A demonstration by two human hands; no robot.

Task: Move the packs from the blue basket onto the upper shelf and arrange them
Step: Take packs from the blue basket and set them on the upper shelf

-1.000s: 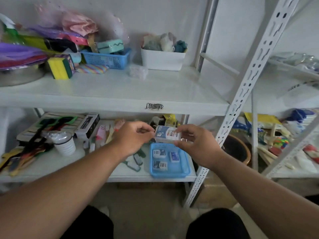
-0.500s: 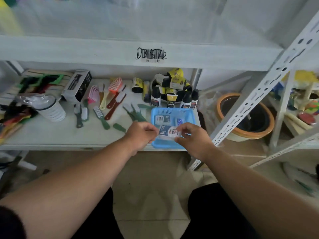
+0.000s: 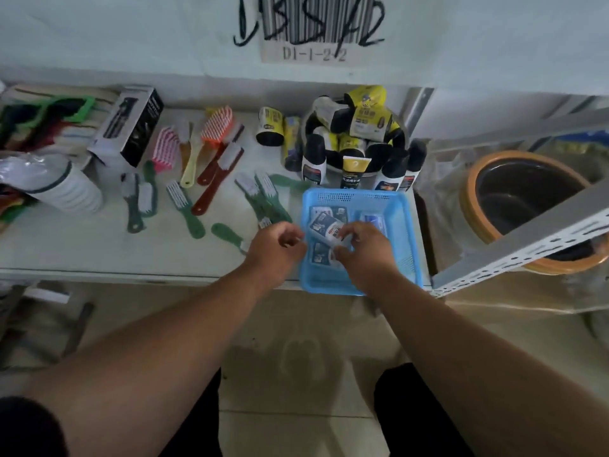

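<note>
The blue basket point(image 3: 407, 239) sits at the right end of the lower shelf point(image 3: 99, 249). Three small blue-and-white packs lie in it: one at the back left point(image 3: 339, 211), one on the right point(image 3: 374, 220), one near the front point(image 3: 319, 253). My right hand point(image 3: 362, 252) reaches into the basket and pinches a tilted pack point(image 3: 324, 227) just above the others. My left hand point(image 3: 276, 247) hovers at the basket's left rim, loosely curled, apart from the pack and holding nothing. The upper shelf's front edge point(image 3: 131, 37) with a scribbled barcode label point(image 3: 313, 28) fills the top.
Brushes point(image 3: 217, 159) and combs point(image 3: 184, 209) are scattered left of the basket. Behind it stand dark bottles and yellow tubes point(image 3: 352, 136). A black box point(image 3: 131, 127) and a lidded cup point(image 3: 62, 186) sit far left. An orange-rimmed pot point(image 3: 474, 206) and a slanted shelf upright point(image 3: 527, 242) are at the right.
Both hands carried the pack down from shelf height into the blue basket. My left hand has let go of it; my right hand keeps hold. The view tilted downward and closer.
</note>
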